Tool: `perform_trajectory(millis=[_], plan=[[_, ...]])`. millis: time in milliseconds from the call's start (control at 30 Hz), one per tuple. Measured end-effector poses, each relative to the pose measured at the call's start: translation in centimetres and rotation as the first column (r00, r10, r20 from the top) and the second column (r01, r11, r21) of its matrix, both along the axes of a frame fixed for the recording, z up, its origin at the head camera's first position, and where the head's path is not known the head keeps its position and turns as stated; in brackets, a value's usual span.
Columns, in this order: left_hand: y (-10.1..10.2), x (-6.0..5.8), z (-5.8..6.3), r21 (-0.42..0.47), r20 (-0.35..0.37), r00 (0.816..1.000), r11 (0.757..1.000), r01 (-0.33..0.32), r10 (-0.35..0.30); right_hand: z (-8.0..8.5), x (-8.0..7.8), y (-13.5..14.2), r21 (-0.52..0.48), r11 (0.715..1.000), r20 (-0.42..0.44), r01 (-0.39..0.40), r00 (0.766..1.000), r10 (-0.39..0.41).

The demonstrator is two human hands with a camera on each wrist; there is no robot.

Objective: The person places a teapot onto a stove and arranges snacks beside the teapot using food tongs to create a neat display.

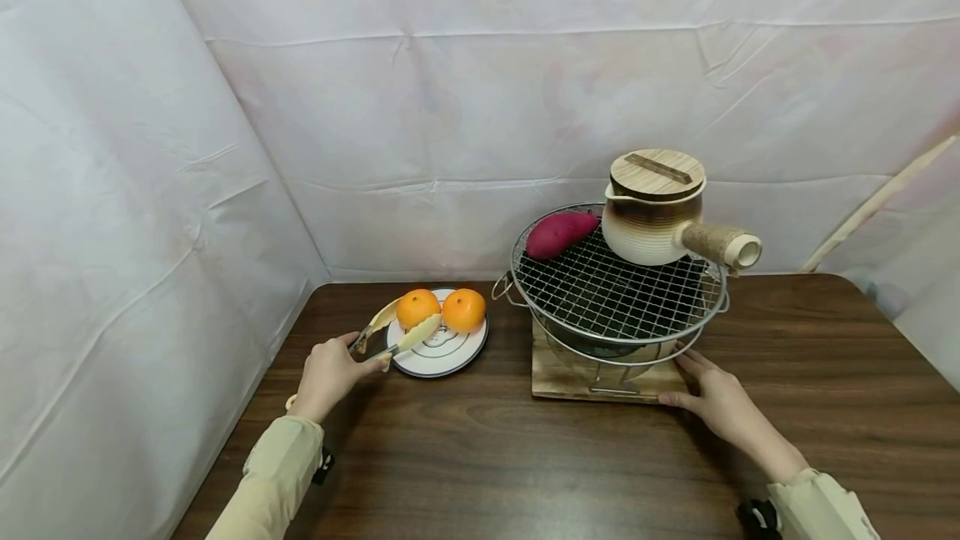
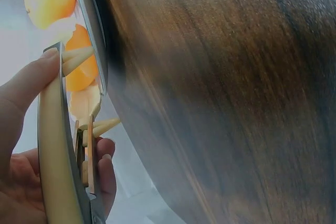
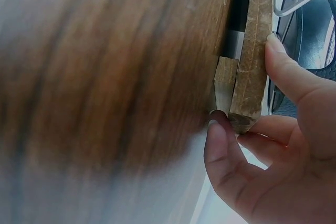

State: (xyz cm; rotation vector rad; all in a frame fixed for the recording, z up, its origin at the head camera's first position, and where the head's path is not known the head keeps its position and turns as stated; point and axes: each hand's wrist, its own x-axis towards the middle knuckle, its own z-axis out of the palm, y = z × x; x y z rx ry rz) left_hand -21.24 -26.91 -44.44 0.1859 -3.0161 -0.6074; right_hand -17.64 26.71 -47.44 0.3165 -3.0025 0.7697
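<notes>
My left hand [image 1: 330,375] holds a pair of tongs [image 1: 417,334] with cream tips. In the left wrist view the thumb lies along one arm of the tongs [image 2: 56,145], fingers round the other. The spread tips stand either side of the left orange [image 1: 417,308]; whether they touch it I cannot tell. A second orange [image 1: 464,311] sits beside it on a white plate [image 1: 450,363] with a dark rim. On the right, my right hand [image 1: 723,407] grips the near right corner of a wooden board [image 1: 570,383], thumb on top and fingers at its side and underneath [image 3: 252,66].
On the board stands a round grill [image 1: 600,298] with a wire mesh top. A purple-red sweet potato [image 1: 558,234] and a side-handled pot [image 1: 648,232] with a wooden lid rest on the mesh. Pale cloth [image 1: 465,107] hangs behind the dark wooden table [image 1: 465,457].
</notes>
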Motion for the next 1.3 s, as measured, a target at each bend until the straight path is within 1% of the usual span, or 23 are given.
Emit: perform_trajectory(millis=[133,233,400,500,600,867,1067,1300], plan=[[-0.1,0.0,-0.1,-0.002,-0.013,1.0,1.0,-0.001,0.001,0.0,0.0,0.0,-0.002,1.0,0.001,0.001,1.0,-0.001],[-0.2,0.1,-0.2,-0.006,-0.041,0.999,1.0,-0.007,0.007,0.0,0.0,0.0,-0.004,1.0,-0.002,0.0,1.0,0.0],[-0.4,0.3,0.1,0.012,-0.069,0.997,1.0,-0.017,0.018,0.0,0.0,0.0,-0.004,1.0,-0.006,0.0,1.0,0.0],[-0.4,0.4,0.5,0.029,-0.087,0.996,0.999,-0.016,0.018,0.1,0.0,0.0,-0.004,1.0,-0.003,0.002,1.0,-0.002],[-0.3,0.5,0.9,0.039,-0.121,0.992,0.999,-0.014,0.018,0.1,0.0,0.0,-0.003,1.0,0.001,0.001,1.0,-0.001],[0.6,0.6,2.1,0.054,-0.213,0.977,0.999,0.009,0.002,0.1,0.0,-0.1,-0.01,1.0,0.011,-0.002,1.0,0.002],[2.1,0.9,3.2,0.072,-0.262,0.965,0.997,0.038,-0.018,0.1,0.0,-0.1,-0.009,1.0,0.016,-0.004,1.0,0.004],[4.3,1.6,4.9,0.088,-0.343,0.938,0.993,0.083,-0.048,0.1,0.0,0.0,-0.01,1.0,0.026,-0.001,1.0,0.001]])
